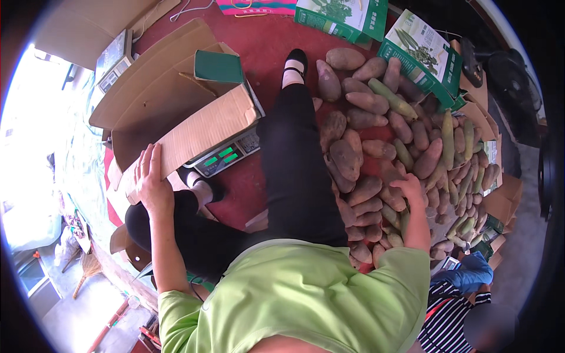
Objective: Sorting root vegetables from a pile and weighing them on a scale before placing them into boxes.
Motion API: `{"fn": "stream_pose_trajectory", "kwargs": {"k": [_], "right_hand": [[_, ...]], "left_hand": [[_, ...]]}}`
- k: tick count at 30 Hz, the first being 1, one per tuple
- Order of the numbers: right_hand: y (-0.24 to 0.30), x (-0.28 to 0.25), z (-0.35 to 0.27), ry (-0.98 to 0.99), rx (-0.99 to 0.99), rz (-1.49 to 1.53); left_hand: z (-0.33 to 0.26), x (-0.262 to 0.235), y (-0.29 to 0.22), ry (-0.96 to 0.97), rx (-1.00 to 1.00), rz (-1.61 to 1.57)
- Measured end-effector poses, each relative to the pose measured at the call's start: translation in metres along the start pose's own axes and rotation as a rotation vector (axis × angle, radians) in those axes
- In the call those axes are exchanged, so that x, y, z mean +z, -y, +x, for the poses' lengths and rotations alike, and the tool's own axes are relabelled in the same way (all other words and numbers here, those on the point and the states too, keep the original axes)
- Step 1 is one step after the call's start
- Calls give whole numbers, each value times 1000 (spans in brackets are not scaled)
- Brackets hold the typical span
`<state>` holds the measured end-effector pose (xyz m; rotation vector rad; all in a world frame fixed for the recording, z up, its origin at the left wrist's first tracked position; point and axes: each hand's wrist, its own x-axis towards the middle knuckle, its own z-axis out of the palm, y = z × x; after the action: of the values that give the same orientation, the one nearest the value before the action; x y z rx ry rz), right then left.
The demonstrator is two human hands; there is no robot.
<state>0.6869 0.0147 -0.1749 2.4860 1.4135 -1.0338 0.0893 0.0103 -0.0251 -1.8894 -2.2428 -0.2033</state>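
My left hand (pixel 154 183) lies with straightened fingers on the near flap of an open cardboard box (pixel 203 129). The box sits on a digital scale (pixel 226 154) with green lit displays, and a green piece (pixel 218 66) stands up at its far right side. Over the heap to my right, my right hand (pixel 410 189) reaches with thumb and fingers apart. Its fingertips are at a brown-pink tuber (pixel 389 172) resembling a sweet potato. Around it lie many similar tubers (pixel 344 159) and long green vegetables (pixel 392 98).
Green printed cartons (pixel 422 53) stand beyond the heap. A pink bag (pixel 256 6) is at the far edge of the red floor covering (pixel 268 35). My legs (pixel 297 159) lie between box and heap. Another person in stripes (pixel 447 315) is at the lower right. A broom (pixel 87 270) leans at left.
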Motion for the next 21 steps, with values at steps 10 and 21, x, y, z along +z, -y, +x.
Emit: {"fn": "stream_pose_trajectory", "kwargs": {"k": [10,21], "right_hand": [[184,-90,-50,-94,-623,502],[484,-31,-167,3,-1394,-113]], "left_hand": [[-12,-2,5,-7,65,24],[-16,0,13,71,16,-19]]}}
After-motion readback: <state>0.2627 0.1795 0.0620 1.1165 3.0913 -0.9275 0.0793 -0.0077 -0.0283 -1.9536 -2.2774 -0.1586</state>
